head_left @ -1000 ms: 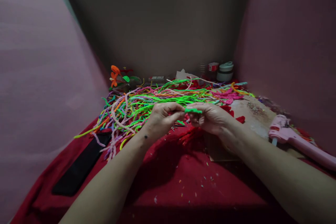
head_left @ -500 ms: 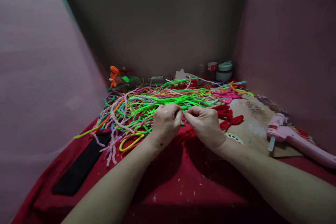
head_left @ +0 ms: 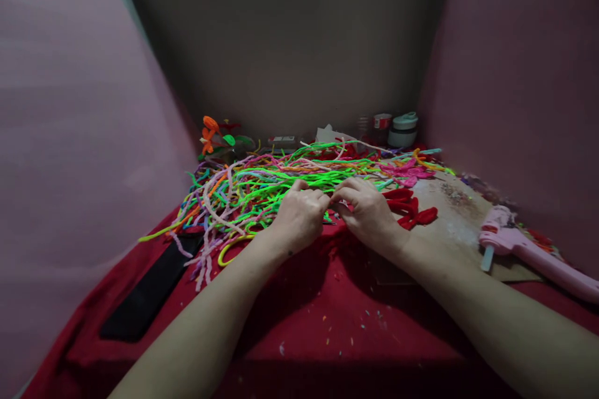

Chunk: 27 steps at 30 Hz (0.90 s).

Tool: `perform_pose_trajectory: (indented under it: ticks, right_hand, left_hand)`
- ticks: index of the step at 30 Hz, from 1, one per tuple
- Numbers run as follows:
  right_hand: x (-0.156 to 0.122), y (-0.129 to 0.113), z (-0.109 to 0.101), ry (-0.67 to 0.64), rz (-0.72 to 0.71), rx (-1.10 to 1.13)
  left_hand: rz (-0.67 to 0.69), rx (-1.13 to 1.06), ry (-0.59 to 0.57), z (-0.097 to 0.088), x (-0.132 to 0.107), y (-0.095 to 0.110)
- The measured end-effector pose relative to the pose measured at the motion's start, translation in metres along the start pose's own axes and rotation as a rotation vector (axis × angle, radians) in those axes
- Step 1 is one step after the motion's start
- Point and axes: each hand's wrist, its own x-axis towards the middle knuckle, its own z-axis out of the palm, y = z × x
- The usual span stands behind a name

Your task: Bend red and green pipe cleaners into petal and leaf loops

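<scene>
My left hand (head_left: 302,215) is closed, its fingers curled and pressed together in front of a heap of colourful pipe cleaners (head_left: 276,184). Fingertip to fingertip with it, my right hand (head_left: 367,212) pinches too. Whatever the two hands hold is hidden behind the fingers; a bit of green shows just below them. Red looped pipe-cleaner pieces (head_left: 418,217) lie right of my right hand. Yellow-handled scissors (head_left: 224,252) are partly covered by my left forearm.
A pink hot glue gun (head_left: 512,242) rests at the right on a brown board (head_left: 449,224). On the red cloth (head_left: 318,324) a black flat strip (head_left: 145,296) lies to the left. An orange pipe-cleaner flower (head_left: 209,132) and a pale lidded container (head_left: 403,131) stand at the back.
Both hands have stayed together and turned slightly, with the fingertips now closer and overlapping. The whole view has shifted a little, so things appear slightly further right.
</scene>
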Motion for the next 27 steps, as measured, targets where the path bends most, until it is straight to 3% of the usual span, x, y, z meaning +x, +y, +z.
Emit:
perform_pose_trajectory:
  ticks: [4,11,14,18,20,21,25,27]
  right_hand:
    - [0.005,-0.002,-0.005,-0.145,0.172,0.182]
    - [0.012,-0.003,-0.015,-0.395,0.395,0.420]
    - [0.012,-0.002,-0.013,-0.358,0.517,0.616]
    - [0.011,-0.006,-0.011,-0.128,0.646,0.838]
    - [0.010,-0.009,-0.011,0.001,0.700,0.888]
    - [0.010,-0.011,-0.011,0.051,0.717,0.892]
    - [0.007,-0.017,-0.010,0.074,0.692,0.853]
    - [0.005,-0.020,-0.008,0.030,0.661,0.839]
  left_hand:
    - [0.023,-0.044,-0.022,-0.001,0.000,-0.005]
    - [0.079,-0.020,0.047,-0.003,0.000,-0.010]
    - [0.082,-0.038,0.109,-0.007,0.000,-0.008]
    - [-0.090,-0.098,0.378,-0.016,0.000,0.000]
    - [-0.267,-0.243,0.467,-0.018,0.001,0.006]
    - [-0.364,-0.376,0.455,-0.018,0.002,0.008]
    - [-0.682,-1.126,0.192,-0.009,0.007,0.013]
    - [-0.760,-1.371,0.173,-0.005,0.008,0.012]
